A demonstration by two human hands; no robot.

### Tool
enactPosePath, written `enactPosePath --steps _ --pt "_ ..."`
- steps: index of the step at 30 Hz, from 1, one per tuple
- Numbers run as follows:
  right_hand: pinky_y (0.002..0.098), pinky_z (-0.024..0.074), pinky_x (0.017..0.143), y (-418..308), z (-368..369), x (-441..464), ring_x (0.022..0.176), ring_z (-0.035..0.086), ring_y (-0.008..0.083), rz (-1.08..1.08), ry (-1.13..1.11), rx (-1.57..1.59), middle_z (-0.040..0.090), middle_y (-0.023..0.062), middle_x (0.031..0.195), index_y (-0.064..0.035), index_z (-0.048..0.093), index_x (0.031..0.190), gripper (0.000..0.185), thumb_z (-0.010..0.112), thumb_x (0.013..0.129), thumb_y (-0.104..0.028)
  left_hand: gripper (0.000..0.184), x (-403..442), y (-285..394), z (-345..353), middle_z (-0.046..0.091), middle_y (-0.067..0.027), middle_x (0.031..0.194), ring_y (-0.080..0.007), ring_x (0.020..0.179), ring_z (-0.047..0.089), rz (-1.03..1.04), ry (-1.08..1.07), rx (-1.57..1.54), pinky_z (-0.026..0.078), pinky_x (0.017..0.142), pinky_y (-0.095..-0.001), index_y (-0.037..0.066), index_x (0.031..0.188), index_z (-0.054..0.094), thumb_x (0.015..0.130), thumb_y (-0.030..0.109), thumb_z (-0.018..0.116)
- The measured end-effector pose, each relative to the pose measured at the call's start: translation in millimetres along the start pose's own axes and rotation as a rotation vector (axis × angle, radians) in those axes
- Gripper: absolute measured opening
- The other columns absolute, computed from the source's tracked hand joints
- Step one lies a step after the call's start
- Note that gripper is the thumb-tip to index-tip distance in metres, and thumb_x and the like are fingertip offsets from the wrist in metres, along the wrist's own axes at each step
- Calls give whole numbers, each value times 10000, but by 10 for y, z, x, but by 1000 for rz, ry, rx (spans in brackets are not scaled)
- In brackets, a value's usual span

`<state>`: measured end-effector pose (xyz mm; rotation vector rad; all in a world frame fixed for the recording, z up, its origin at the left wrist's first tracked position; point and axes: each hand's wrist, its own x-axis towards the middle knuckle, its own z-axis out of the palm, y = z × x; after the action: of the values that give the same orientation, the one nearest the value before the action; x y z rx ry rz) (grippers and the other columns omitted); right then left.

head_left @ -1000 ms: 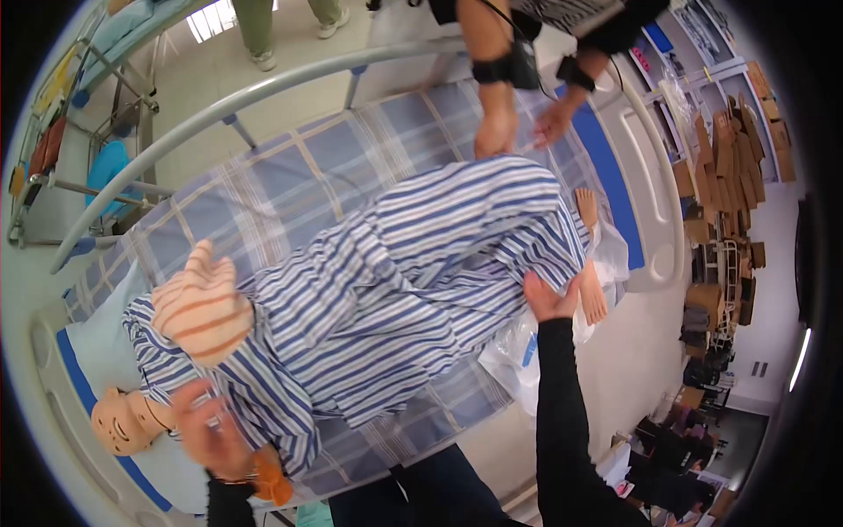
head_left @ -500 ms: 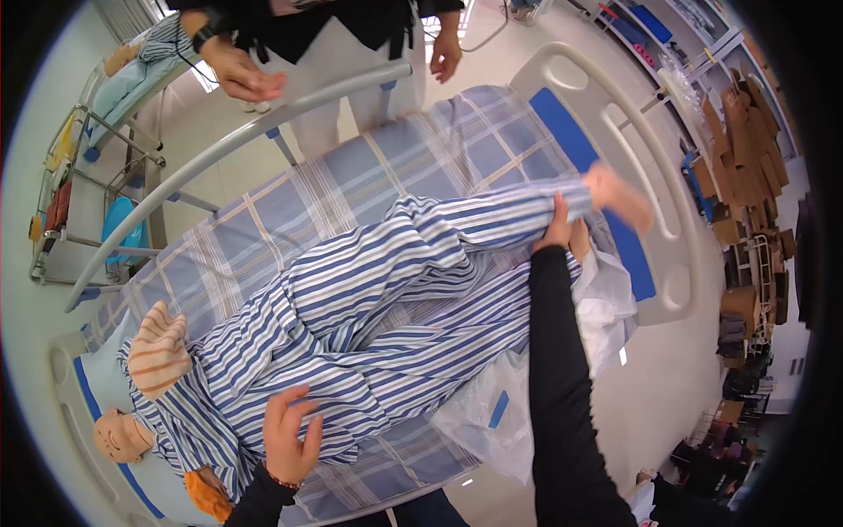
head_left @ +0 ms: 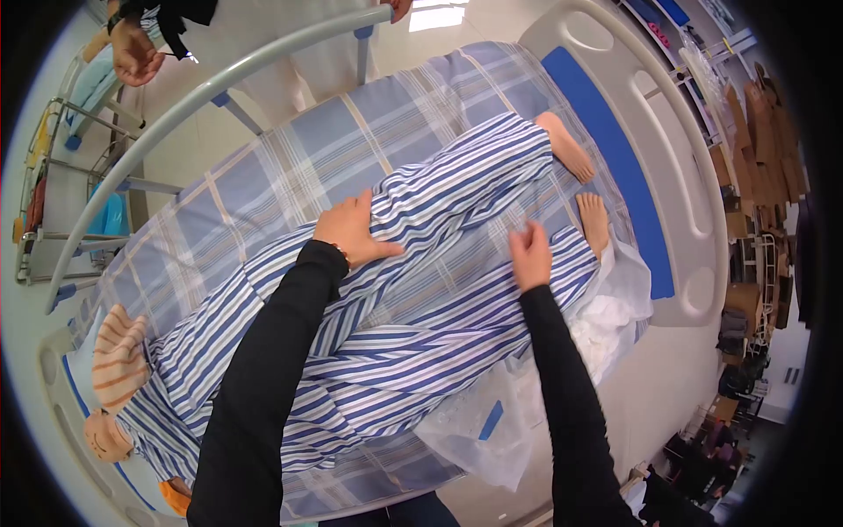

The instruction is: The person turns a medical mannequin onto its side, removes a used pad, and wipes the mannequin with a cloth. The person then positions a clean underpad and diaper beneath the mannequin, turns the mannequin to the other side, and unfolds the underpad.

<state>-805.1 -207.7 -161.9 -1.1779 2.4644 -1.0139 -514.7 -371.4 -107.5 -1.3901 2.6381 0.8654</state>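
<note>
A manikin in blue-and-white striped pajamas [head_left: 421, 329] lies on its back on the bed, legs parted. My left hand [head_left: 358, 233] rests on the far trouser leg [head_left: 474, 162] around the knee, thumb and fingers spread. Just over the lower part of the near trouser leg [head_left: 492, 299] is my right hand [head_left: 531, 255], its fingers loosely bent and a little apart, with nothing seen in them. Both bare feet show: the far foot [head_left: 569, 149] and the near foot [head_left: 594, 221]. A striped mitt [head_left: 120, 356] covers one manikin hand.
A raised side rail [head_left: 219, 83] runs along the far side. The footboard [head_left: 680, 167] stands at the right. A clear plastic bag [head_left: 470, 430] and white crumpled material [head_left: 606, 321] lie along the near edge. Another person's hand [head_left: 136, 54] is beyond the rail.
The far leg has come down onto the bed. My right hand has left its ankle; my left hand has moved from the near side onto the far leg. The other person has shifted left.
</note>
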Motion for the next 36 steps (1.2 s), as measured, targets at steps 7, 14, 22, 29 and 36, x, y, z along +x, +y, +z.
enactPosePath --steps 7,14,22,29,36 --pt "403 499 866 -88 380 -305 992 616 351 138 -666 -672 639 219 1011 45 617 990 790 887 481 -496 879 248 40 110 600 -255 1085 -367 1015 600 -72 -130 48 501 868 -407 -62 1168 491 556 490 800" --pt "396 492 868 -46 386 -265 1000 604 374 79 -718 -652 622 249 1035 76 590 1013 821 875 505 -501 1086 276 -312 164 505 -295 1240 -392 1152 508 147 -2 -171 401 1002 -415 -90 1293 430 605 699 717" --pt "412 476 895 31 161 8 1034 596 369 -25 -831 -431 624 229 1069 30 584 1071 734 859 577 -439 924 686 -250 230 621 -288 1066 -375 1027 590 -96 -150 -350 429 905 -389 -66 983 666 804 782 347" --pt "410 295 1081 196 -346 1952 1308 366 336 -787 -108 -714 388 199 1400 -16 297 1406 928 780 616 -77 1031 1234 -127 346 642 -242 1095 -384 1028 591 -193 -245 -457 407 948 -391 -29 1085 665 786 837 193" --pt "377 360 1027 348 -24 2561 1177 482 325 -915 -471 -685 535 166 1222 14 405 1278 843 751 513 -56 933 1264 5 417 509 -181 1332 -259 1219 496 -267 -688 -662 372 1026 -311 50 1350 484 849 783 196"
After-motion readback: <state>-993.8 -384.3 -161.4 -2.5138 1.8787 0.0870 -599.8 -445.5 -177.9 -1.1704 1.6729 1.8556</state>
